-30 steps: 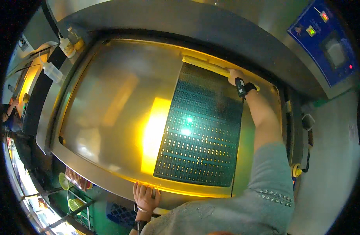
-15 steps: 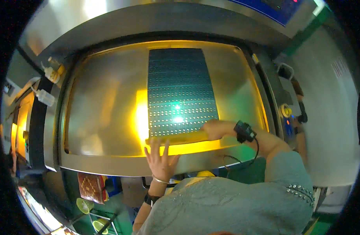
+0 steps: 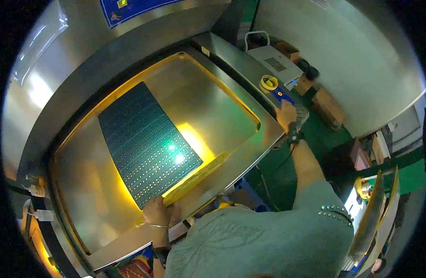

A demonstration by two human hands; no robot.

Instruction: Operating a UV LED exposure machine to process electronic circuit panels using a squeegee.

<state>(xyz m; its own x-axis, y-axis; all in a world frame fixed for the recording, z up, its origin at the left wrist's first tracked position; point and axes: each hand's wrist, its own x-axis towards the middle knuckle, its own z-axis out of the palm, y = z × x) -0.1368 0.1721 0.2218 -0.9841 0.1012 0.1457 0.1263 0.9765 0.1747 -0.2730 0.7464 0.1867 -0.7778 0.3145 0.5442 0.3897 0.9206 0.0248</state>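
A dark green perforated panel [image 3: 148,139], dotted with rows of small bright spots toward its near end, lies on a shallow metal bed with a yellow-lit rim. Along its near edge runs a long yellow strip [image 3: 197,178]. My left hand [image 3: 156,211] is at the panel's near left corner, fingers curled over the strip's left end; the fingertips are partly hidden. Out to the right, my right hand [image 3: 285,115] reaches to a small blue button panel [image 3: 282,96] on the machine's side, fingers extended against its near end, holding nothing visible.
A yellow ring-shaped item [image 3: 269,83] sits beside the buttons. Two squeeze bottles [image 3: 43,215] stand at the left edge. Beyond the right side are a light grey cabinet [image 3: 277,64] and a cardboard box [image 3: 328,109]. A blue control panel [image 3: 134,10] hangs above.
My right hand has left the yellow strip and moved right to the buttons. My left hand has gone from spread to curled at the strip. The view has turned right.
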